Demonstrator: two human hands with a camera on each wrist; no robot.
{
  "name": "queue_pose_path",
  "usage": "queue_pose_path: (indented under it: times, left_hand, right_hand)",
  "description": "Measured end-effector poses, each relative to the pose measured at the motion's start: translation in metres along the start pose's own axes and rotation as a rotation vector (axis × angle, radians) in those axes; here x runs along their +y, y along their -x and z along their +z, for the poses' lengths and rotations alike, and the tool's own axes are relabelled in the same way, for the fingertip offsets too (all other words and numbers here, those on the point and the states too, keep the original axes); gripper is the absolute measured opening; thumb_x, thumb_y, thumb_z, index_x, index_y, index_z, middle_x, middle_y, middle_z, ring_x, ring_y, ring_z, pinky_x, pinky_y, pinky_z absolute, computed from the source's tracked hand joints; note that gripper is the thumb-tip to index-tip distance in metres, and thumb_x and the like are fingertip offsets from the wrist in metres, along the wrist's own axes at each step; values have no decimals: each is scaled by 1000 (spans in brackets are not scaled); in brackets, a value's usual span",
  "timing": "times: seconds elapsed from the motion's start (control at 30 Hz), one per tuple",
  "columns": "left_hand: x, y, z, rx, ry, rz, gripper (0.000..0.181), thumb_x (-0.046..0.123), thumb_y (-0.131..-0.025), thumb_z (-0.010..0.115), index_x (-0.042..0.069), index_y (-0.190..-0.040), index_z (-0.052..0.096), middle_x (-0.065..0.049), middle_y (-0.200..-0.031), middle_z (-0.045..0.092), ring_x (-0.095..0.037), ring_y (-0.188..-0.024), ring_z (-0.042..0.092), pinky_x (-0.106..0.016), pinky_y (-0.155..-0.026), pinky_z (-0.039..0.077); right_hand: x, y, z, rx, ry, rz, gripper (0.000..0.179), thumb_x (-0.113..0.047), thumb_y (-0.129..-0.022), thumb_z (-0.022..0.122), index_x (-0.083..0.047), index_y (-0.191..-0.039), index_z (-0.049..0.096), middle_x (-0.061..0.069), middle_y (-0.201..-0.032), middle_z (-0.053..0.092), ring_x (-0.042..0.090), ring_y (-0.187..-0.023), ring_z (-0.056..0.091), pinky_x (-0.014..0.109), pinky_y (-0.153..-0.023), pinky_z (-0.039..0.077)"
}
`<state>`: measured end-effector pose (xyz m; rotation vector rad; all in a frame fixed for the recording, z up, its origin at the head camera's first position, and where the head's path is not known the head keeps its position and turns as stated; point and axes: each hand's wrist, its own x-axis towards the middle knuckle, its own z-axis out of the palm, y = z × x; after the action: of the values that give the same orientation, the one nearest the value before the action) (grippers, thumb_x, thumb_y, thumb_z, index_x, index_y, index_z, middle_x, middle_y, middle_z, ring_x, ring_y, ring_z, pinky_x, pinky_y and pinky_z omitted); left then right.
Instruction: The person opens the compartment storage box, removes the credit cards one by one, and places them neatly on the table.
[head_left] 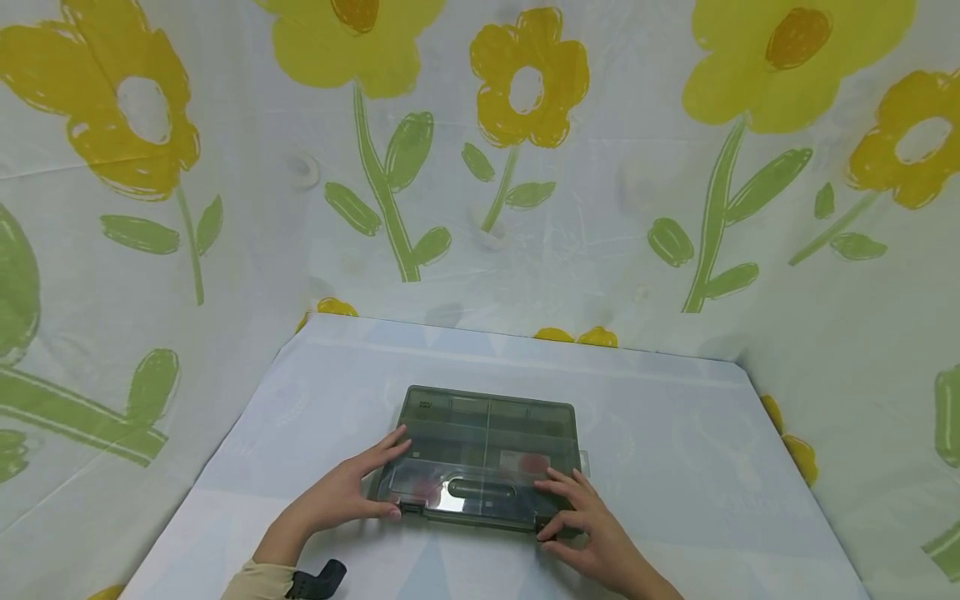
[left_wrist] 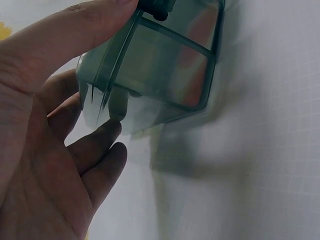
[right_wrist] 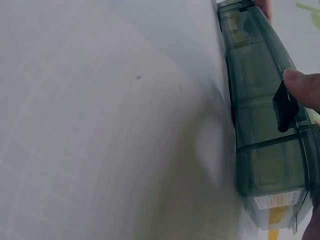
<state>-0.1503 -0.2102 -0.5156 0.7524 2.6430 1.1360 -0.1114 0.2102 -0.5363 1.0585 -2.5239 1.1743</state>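
A see-through dark green plastic storage box with a lid and inner dividers lies flat on the table. My left hand grips its left front corner, thumb at a black front latch and fingers along the left side. At the right front corner my right hand holds the box, thumb on the other black latch and some fingers on the lid. That latch stands out from the front wall; whether it is fastened, I cannot tell. Blurred reddish shapes show through the lid.
The table has a pale blue and white cover. White cloth printed with yellow flowers hangs along its back and both sides. A black band device sits at the left wrist. A barcode label is on the box's side.
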Motion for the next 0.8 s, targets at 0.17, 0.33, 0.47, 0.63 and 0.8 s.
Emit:
queue_pose_path:
  times: [0.17,0.33,0.47,0.63,0.8]
  left_hand:
    - [2,0,0,-3,1,-7,97,46,-79,85,11,-157,40,-6,-168,22,-40,-148,31,-66,-108,44]
    - [1,0,1,-1,7,-15,98,47,-79,85,11,-157,40,-5,-169,21,-40,-148,31,-66,-109,43]
    - [0,0,1,-8,32,-20,99,49,-80,84,11,-158,38,-5,-169,18,-39,-149,29,-65,-109,43]
    - [-2,0,2,-15,54,-18,100,52,-80,82,11,-159,36,-5,-170,16,-38,-150,28,-63,-110,44]
    - [-4,0,2,-22,63,-17,100,52,-81,82,11,-159,36,-6,-170,16,-38,-149,29,-63,-110,44]
  right_hand:
    - [2,2,1,-12,36,-31,22,-19,-82,86,-35,-94,77,12,-145,55,39,-142,39,20,-126,0]
    - [2,2,2,-11,43,-46,21,-21,-83,86,-35,-96,76,12,-146,54,37,-143,39,22,-126,0]
    - [0,1,2,-1,39,-40,19,-24,-84,85,-33,-99,76,9,-146,55,34,-144,39,22,-126,2]
    - [-3,0,2,19,53,-42,19,-24,-85,84,-32,-100,75,5,-144,57,36,-141,42,22,-126,5]
    - [-4,-2,2,32,55,-34,21,-22,-85,85,-32,-100,75,2,-142,58,32,-140,45,22,-125,6]
